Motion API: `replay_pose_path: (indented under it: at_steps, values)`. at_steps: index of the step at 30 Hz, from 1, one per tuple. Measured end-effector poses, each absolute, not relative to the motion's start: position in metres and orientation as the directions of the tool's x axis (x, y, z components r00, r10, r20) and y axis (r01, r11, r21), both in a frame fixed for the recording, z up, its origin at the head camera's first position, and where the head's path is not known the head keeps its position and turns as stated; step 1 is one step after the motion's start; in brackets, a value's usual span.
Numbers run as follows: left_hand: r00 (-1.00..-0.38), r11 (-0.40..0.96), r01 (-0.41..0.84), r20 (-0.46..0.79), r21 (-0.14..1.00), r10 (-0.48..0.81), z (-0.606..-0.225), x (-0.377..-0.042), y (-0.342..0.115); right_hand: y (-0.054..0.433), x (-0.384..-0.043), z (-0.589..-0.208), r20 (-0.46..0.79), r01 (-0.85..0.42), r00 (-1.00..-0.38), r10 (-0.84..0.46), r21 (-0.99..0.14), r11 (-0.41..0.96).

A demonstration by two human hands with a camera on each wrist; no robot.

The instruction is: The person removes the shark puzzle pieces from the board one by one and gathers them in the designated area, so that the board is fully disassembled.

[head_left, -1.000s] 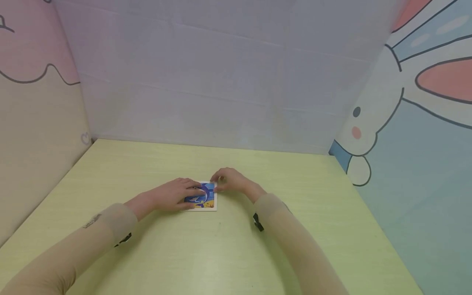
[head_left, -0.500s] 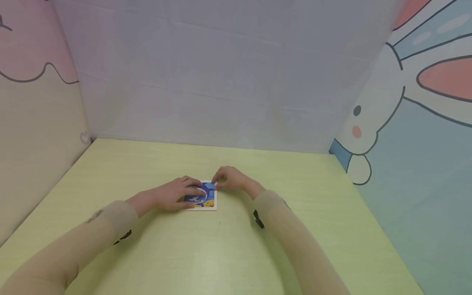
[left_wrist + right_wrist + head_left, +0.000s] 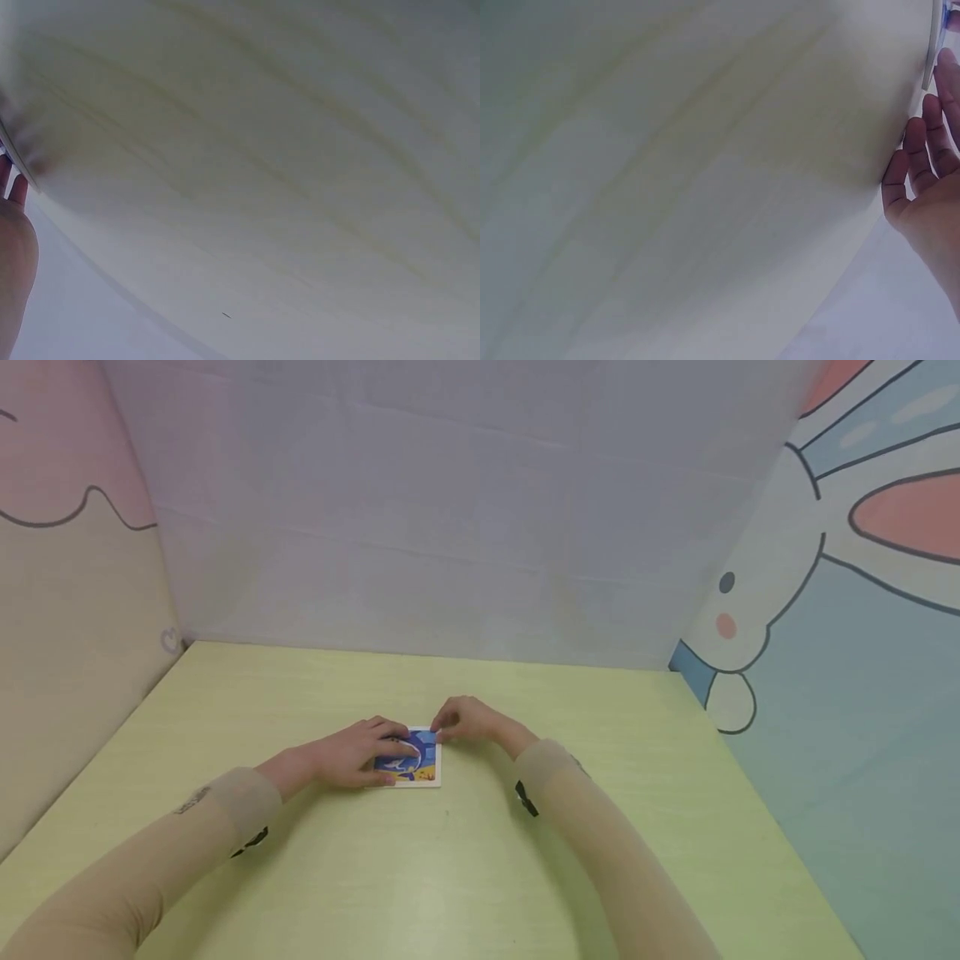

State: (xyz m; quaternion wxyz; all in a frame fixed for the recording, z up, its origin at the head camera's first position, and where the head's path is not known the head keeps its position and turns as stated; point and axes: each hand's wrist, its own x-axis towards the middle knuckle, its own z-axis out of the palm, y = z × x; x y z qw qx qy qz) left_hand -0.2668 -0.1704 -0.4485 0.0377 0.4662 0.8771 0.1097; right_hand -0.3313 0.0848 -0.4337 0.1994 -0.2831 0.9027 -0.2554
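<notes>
At the far left, a cream wall with a pink patch (image 3: 67, 610) meets the pale yellow table (image 3: 465, 877). A beige sleeve (image 3: 150, 860) runs in from the lower left to the left hand (image 3: 348, 756). This hand lies flat, its fingers apart and nearly straight, pressing on the left part of the picture board (image 3: 426, 767) without gripping it. The board lies flat on the table, near the middle and towards the back wall (image 3: 420, 518). Its near and far edges run left to right; the hand hides its left end, so I cannot tell its long axis. Inside its white border, the blue sea picture has a yellow-orange strip along the near side.

The left wrist view adds the board's thin edge, seen side-on beyond the fingers. The right hand (image 3: 472, 720) is at the far right corner, finger and thumb bent to it; whether they pinch, I cannot tell. The right wrist view shows its other fingers loosely bent beside the board, hidden from the head view. Farther right, a rabbit (image 3: 765, 593) decorates the wall.
</notes>
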Motion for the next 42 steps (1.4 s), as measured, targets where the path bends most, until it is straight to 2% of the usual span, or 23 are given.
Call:
replay_pose_path:
  at_steps: [8,20,28,42]
  values:
    - [-0.536,0.512,0.833,0.077,0.208,0.841,-0.446,-0.266,-0.171,0.083,-0.336,-0.434,-0.253,-0.372,-0.751,-0.61,-0.602,0.707]
    - [-0.558,0.534,0.816,0.062,0.221,0.827,-0.449,-0.266,-0.172,0.081,-0.336,-0.434,-0.252,-0.439,-0.712,-0.655,-0.569,0.696]
    - [-0.556,0.532,0.817,0.059,0.224,0.829,-0.453,-0.267,-0.174,0.08,-0.334,-0.438,-0.226,-0.422,-0.744,-0.629,-0.572,0.704]
    - [-0.56,0.531,0.808,0.052,0.254,0.827,-0.454,-0.265,-0.171,0.077,-0.33,-0.44,-0.217,-0.441,-0.744,-0.632,-0.551,0.709]
